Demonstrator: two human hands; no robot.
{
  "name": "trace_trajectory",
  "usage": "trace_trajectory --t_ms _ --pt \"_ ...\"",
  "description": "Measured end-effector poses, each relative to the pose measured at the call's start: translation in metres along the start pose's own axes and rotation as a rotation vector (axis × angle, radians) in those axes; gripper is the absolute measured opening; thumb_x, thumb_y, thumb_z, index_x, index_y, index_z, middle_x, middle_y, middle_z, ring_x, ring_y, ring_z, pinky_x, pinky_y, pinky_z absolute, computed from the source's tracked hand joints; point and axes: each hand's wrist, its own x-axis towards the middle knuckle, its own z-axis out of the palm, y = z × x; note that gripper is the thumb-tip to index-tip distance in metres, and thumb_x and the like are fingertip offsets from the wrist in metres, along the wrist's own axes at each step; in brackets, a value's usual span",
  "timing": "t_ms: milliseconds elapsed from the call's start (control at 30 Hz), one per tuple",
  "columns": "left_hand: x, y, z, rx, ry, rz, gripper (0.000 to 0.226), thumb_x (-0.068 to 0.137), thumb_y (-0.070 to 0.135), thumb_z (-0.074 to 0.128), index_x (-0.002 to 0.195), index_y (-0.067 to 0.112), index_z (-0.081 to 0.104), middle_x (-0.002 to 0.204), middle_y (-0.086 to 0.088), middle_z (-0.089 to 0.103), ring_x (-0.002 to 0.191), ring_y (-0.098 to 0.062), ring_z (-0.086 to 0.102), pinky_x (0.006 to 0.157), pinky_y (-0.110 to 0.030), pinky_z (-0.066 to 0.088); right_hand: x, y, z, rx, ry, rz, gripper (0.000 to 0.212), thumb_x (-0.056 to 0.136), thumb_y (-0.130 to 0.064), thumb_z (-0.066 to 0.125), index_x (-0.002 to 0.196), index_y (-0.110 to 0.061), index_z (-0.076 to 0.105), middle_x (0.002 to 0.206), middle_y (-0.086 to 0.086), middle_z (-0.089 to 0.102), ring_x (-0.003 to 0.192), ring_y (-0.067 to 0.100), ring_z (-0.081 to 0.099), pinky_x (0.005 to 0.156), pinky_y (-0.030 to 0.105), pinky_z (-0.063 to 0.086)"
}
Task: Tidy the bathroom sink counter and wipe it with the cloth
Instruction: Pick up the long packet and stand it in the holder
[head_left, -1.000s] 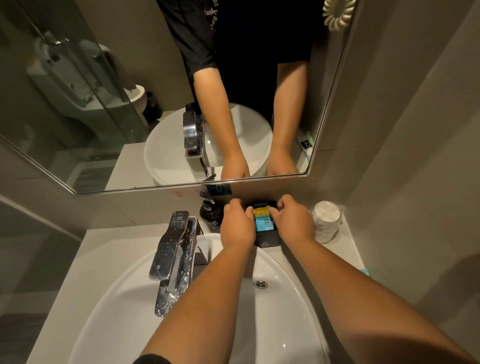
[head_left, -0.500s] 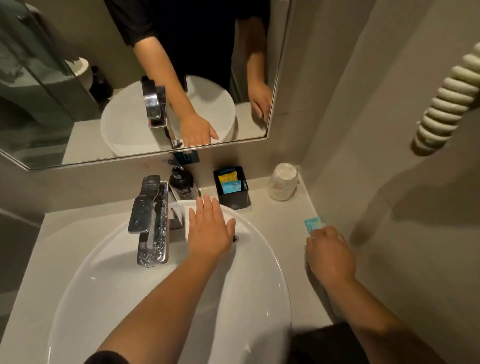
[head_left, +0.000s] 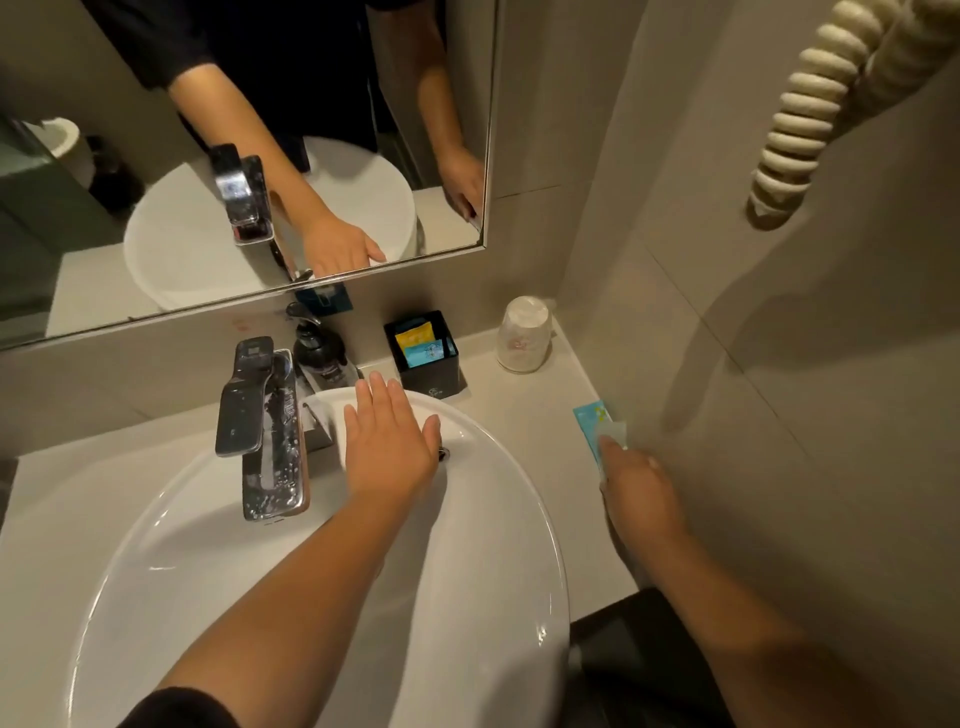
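Both arms outstretched — left hand flat, right hand on teal packet

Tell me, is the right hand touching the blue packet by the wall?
Touching. The head view shows the right hand with its fingertips pressed on the near end of the blue packet on the counter, no gap between them.

Left hand flat, spread; right hand pinching.

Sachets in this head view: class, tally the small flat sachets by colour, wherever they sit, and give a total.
Yellow sachet, in the black square holder: 1
Light blue sachets, one in the holder, one on the counter under the right hand at: 2
Total: 3
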Motion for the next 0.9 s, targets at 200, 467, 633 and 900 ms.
trace_trajectory --t_ms 200,467,633,900 --pt "-0.002 0.001 -0.004 -0.013 -0.015 -0.006 0.069 0.099 0.048 0.021 0.151 0.005 0.010 0.161 -0.017 0.005 0.148 -0.034 0.000 0.120 -0.048 0.009 -0.006 -0.008 -0.040 0.730 0.036 0.260 0.064 0.083 -0.010 0.069 0.139 -0.023 0.039 0.110 0.009 0.063 0.090 0.023 0.062 0.074 0.037 0.054" --pt "0.001 0.000 -0.029 -0.261 -0.075 -0.069 0.059 0.097 0.034 0.035 0.149 0.008 0.023 0.160 -0.014 0.016 0.148 -0.030 0.009 0.119 -0.047 0.015 0.041 -0.082 -0.157 1.282 -0.040 0.039 0.017 0.081 -0.013 0.073 0.095 -0.021 0.069 0.081 -0.002 0.075 0.079 0.016 0.071 0.078 0.036 0.056" --pt "0.001 0.023 -0.087 -0.869 0.200 -0.170 0.044 0.098 0.026 0.048 0.140 0.018 0.042 0.141 -0.003 0.047 0.116 -0.014 0.051 0.093 -0.023 0.036 0.101 -0.147 -0.184 1.277 -0.011 -0.185 0.019 0.080 -0.021 0.074 0.065 -0.023 0.063 0.073 0.003 0.065 0.073 0.019 0.060 0.077 0.043 0.053" --pt "0.071 0.022 -0.100 -0.981 0.201 -0.286 0.018 0.093 0.028 0.057 0.106 0.022 0.068 0.101 0.000 0.070 0.093 -0.017 0.063 0.086 -0.039 0.053 0.147 -0.192 -0.156 1.192 -0.132 -0.285 0.009 0.085 -0.019 0.069 0.077 -0.015 0.066 0.072 -0.003 0.064 0.066 0.008 0.055 0.064 0.026 0.045"
